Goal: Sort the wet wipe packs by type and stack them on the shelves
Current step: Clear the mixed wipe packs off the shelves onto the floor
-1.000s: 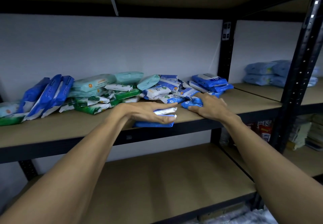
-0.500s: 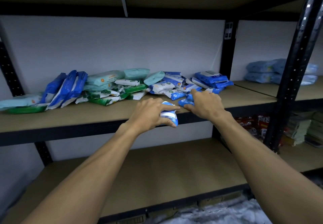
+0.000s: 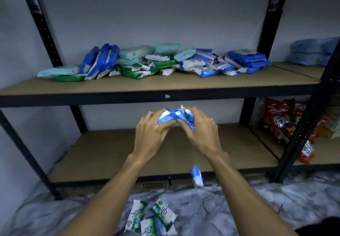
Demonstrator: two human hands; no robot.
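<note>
My left hand (image 3: 150, 134) and my right hand (image 3: 200, 131) meet in front of the lower shelf (image 3: 114, 149), both gripping small blue-and-white wipe packs (image 3: 174, 117) bunched between them. One more blue-and-white pack (image 3: 196, 177) hangs in mid-air below my right wrist, by the lower shelf's front edge. On the upper shelf (image 3: 165, 85) lies a mixed heap of packs (image 3: 152, 62): blue ones, pale teal ones, green-and-white ones. Several green-and-white packs (image 3: 150, 219) lie on the floor between my forearms.
Black metal uprights (image 3: 46, 33) frame the shelf bay. The neighbouring bay on the right holds pale blue packs (image 3: 312, 51) above and red snack bags (image 3: 283, 119) below. A crumpled grey sheet (image 3: 257, 208) covers the floor.
Both hands came down off the upper shelf with blue-and-white packs and drew together in front of the lower shelf. One pack is now loose below them. My view has tilted down.
</note>
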